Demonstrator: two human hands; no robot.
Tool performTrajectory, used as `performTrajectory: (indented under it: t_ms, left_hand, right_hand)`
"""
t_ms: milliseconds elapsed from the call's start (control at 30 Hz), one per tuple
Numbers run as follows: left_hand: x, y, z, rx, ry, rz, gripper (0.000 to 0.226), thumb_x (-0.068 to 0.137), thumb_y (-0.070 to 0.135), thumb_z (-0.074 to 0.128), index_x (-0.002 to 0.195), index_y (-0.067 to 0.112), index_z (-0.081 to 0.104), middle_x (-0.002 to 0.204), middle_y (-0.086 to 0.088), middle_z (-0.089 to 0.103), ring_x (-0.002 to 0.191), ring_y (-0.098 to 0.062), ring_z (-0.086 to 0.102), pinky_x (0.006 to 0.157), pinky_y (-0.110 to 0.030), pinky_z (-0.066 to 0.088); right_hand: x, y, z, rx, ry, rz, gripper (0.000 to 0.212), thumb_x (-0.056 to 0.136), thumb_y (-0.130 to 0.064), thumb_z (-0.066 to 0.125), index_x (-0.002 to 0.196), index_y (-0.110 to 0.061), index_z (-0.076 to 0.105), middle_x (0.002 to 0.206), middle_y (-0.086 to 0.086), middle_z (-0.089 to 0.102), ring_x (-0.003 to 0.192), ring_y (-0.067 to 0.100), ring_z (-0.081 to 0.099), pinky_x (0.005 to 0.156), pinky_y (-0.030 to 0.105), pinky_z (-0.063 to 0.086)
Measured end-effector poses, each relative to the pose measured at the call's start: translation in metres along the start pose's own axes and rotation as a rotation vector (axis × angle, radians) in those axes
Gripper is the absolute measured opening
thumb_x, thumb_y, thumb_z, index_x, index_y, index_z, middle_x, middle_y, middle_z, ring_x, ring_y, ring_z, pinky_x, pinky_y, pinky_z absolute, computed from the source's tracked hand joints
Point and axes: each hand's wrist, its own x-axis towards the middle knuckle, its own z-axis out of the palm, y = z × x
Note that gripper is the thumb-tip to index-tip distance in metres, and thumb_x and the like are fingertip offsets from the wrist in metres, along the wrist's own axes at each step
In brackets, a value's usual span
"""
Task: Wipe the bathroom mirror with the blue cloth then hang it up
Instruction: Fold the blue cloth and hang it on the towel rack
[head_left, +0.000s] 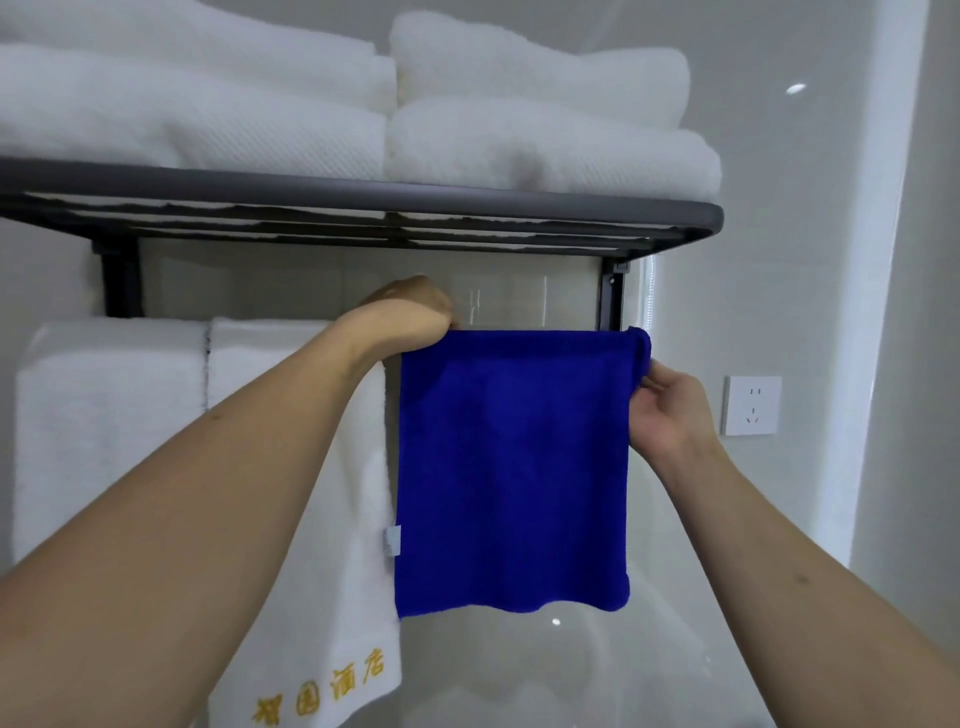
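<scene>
Forearms reach up toward the rail (540, 328), where the blue cloth (511, 467) already hangs draped beside the white towels (291, 467), so hanging looks nearly finished; no mirror shows, so wiping I cannot judge. Right hand (662, 410) pinches the cloth's upper corner at the rail's end. Left hand (410, 312), curled closed, sits over the cloth's other top corner on the rail.

Blue cloth (511, 467) draped flat over the rail (608, 329)

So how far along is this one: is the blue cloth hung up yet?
Nearly done. The blue cloth already drapes over the rail beside the white towels. Both hands are on its top edge: left hand at one corner, right hand pinching the other. Letting go is left. No mirror shows, so wiping cannot be confirmed.
</scene>
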Motion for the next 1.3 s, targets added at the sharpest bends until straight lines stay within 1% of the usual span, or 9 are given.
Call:
performTrajectory:
  t_ms: [133, 367, 567, 700, 867, 967, 1067, 1167, 1300]
  left_hand:
    - [-0.007, 0.001, -0.006, -0.084, 0.012, -0.005, 0.024, 0.097, 0.007, 0.053, 0.095, 0.017, 0.074, 0.099, -0.004, 0.071, 0.09, -0.021, 0.066, 0.082, -0.037, 0.058]
    - [-0.028, -0.004, -0.023, -0.216, -0.059, 0.061, 0.037, 0.086, -0.009, 0.053, 0.088, 0.023, 0.072, 0.102, -0.002, 0.071, 0.098, -0.019, 0.065, 0.073, -0.027, 0.052]
    - [-0.047, -0.021, -0.032, -0.133, -0.188, 0.184, 0.049, 0.086, 0.002, 0.074, 0.123, 0.033, 0.064, 0.113, 0.015, 0.068, 0.103, -0.005, 0.064, 0.083, -0.021, 0.055]
    - [-0.048, -0.028, -0.004, 0.019, 0.083, 0.256, 0.047, 0.089, 0.001, 0.067, 0.126, 0.03, 0.066, 0.114, 0.011, 0.069, 0.104, -0.013, 0.065, 0.084, -0.027, 0.052]
    - [-0.05, -0.033, 0.024, 0.067, 0.371, 0.308, 0.042, 0.096, 0.004, 0.053, 0.129, 0.024, 0.069, 0.119, 0.0, 0.074, 0.108, -0.022, 0.066, 0.096, -0.042, 0.054]
    - [-0.061, -0.031, 0.056, 0.013, 0.727, 0.298, 0.037, 0.087, 0.007, 0.056, 0.117, 0.018, 0.075, 0.111, -0.003, 0.076, 0.109, -0.029, 0.063, 0.096, -0.042, 0.051]
    - [-0.081, -0.021, 0.096, -0.2, 0.968, 0.152, 0.023, 0.083, 0.008, 0.065, 0.103, 0.018, 0.074, 0.097, 0.004, 0.07, 0.094, -0.017, 0.055, 0.078, -0.028, 0.044]
    - [-0.094, -0.004, 0.118, -0.652, 0.802, -0.094, 0.013, 0.088, 0.012, 0.067, 0.092, 0.024, 0.064, 0.073, 0.011, 0.063, 0.068, -0.006, 0.057, 0.062, -0.017, 0.041]
    - [-0.083, 0.004, 0.123, -1.116, 0.601, -0.339, 0.005, 0.094, 0.016, 0.06, 0.099, 0.017, 0.06, 0.078, 0.005, 0.063, 0.067, -0.012, 0.058, 0.057, -0.023, 0.042]
  right_hand:
    - [-0.011, 0.008, 0.001, -0.049, -0.084, -0.021, 0.026, 0.076, 0.012, 0.051, 0.086, -0.012, 0.054, 0.074, 0.001, 0.047, 0.06, 0.013, 0.045, 0.063, 0.023, 0.045]
    - [-0.004, 0.006, 0.01, -0.139, -0.093, 0.0, 0.028, 0.074, 0.012, 0.057, 0.089, -0.011, 0.053, 0.072, 0.0, 0.044, 0.058, 0.012, 0.042, 0.061, 0.024, 0.044]
    - [0.005, 0.015, 0.003, -0.016, -0.051, 0.002, 0.028, 0.079, 0.01, 0.065, 0.096, -0.012, 0.057, 0.07, -0.002, 0.048, 0.058, 0.008, 0.045, 0.063, 0.019, 0.046]
    - [0.003, 0.019, 0.004, -0.015, -0.049, -0.04, 0.032, 0.07, 0.005, 0.07, 0.097, -0.009, 0.06, 0.073, 0.0, 0.053, 0.06, 0.008, 0.049, 0.066, 0.02, 0.049]
    - [0.0, 0.015, 0.002, -0.044, -0.037, -0.036, 0.017, 0.093, 0.006, 0.059, 0.095, -0.011, 0.059, 0.071, -0.002, 0.045, 0.057, 0.009, 0.042, 0.055, 0.021, 0.047]
    - [-0.001, 0.016, 0.003, -0.05, -0.031, -0.036, 0.019, 0.094, 0.007, 0.056, 0.09, -0.011, 0.058, 0.07, -0.003, 0.043, 0.056, 0.009, 0.041, 0.054, 0.022, 0.046]
    - [-0.004, 0.018, 0.005, -0.033, -0.005, -0.045, 0.022, 0.095, 0.007, 0.055, 0.083, -0.011, 0.056, 0.066, -0.003, 0.042, 0.052, 0.009, 0.04, 0.051, 0.021, 0.045]
    - [-0.006, 0.019, 0.007, -0.048, 0.014, -0.053, 0.022, 0.095, 0.006, 0.056, 0.083, -0.011, 0.055, 0.063, -0.003, 0.043, 0.05, 0.009, 0.04, 0.052, 0.02, 0.044]
    - [-0.007, 0.018, 0.009, -0.051, 0.037, -0.051, 0.021, 0.096, 0.006, 0.056, 0.085, -0.011, 0.055, 0.061, -0.001, 0.045, 0.048, 0.009, 0.043, 0.049, 0.021, 0.046]
